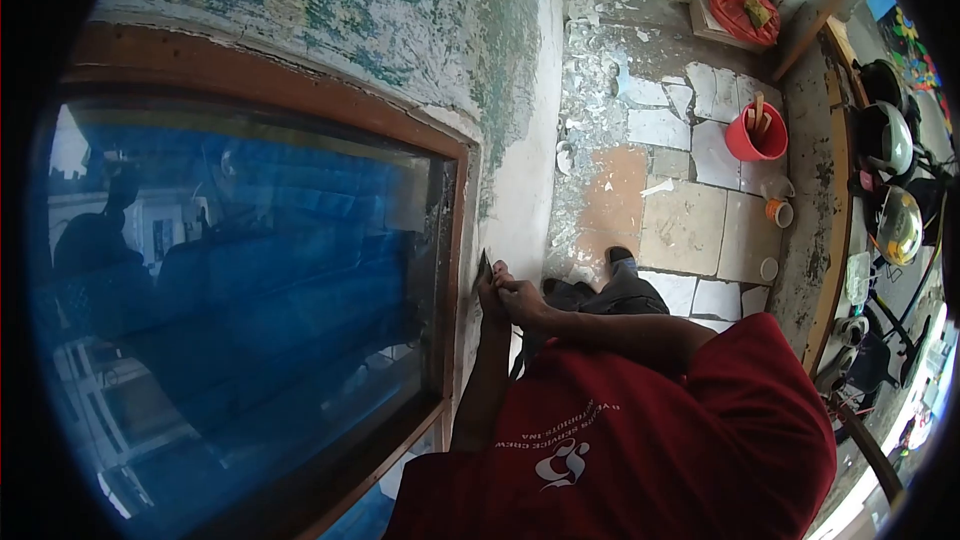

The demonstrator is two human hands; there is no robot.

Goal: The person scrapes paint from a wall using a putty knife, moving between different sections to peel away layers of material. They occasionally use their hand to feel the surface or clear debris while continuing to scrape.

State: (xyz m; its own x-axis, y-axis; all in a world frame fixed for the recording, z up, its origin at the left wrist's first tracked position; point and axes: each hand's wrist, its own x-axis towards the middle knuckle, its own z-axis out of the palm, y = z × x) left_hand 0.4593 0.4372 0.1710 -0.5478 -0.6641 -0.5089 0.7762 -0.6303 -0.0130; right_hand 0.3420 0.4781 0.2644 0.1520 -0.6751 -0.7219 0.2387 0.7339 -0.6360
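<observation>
Peeling green-and-white paint is spread over the wall point(400, 30), and the floor point(684, 225) is laid in mismatched tile pieces, littered with chips. Beside the upper right corner of the wooden window frame point(462, 180), a dark pointed blade point(485, 262) (scraper, maybe?) is held close to the wall edge. It looks gripped in the closed left hand point(489, 297); the right hand point(522, 302) is bunched up against it, but whether anything's pinched there can't be told. Honestly, fingers could get nicked if the blade slipped, with both hands crowded around it. The glass point(250, 270) could be scratched too if the tip were skidded over the frame. Footing's a bit sketchy, since loose chips could be slid on by the shoe point(621, 256). The red bucket point(756, 132) is parked near the floor's right edge, well apart.
</observation>
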